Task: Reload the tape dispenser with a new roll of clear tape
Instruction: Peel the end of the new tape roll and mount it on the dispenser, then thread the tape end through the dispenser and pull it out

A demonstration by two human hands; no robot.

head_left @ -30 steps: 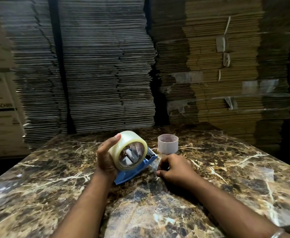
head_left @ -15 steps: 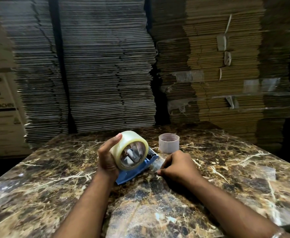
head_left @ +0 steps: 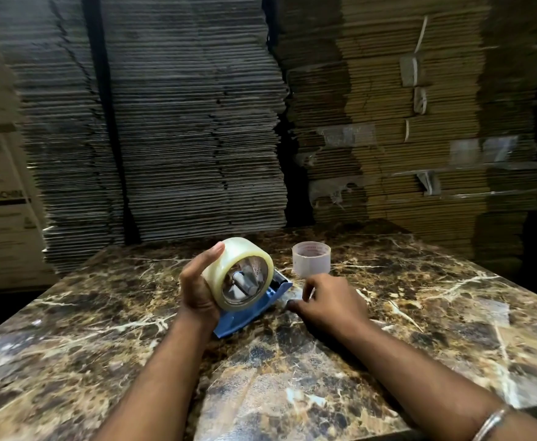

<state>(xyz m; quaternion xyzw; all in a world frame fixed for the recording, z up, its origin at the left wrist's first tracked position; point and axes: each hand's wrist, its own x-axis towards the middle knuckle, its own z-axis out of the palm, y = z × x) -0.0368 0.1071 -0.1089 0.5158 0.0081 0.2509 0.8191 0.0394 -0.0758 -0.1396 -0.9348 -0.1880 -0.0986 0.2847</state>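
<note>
Stacks of flat cardboard (head_left: 197, 122) stand behind a marble tabletop (head_left: 420, 313). The left hand (head_left: 197, 288) wraps the tape roll (head_left: 229, 268) seated on the blue dispenser (head_left: 248, 316); the right hand (head_left: 327, 300) pinches the loose tape end (head_left: 288, 297). The film looks thin and sticky, best held at its edge.

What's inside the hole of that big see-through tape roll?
Inside the big clear tape roll sits the blue dispenser's grey hub, seen through the hole. The left hand covers the roll's far side, so nothing shows there.
</note>
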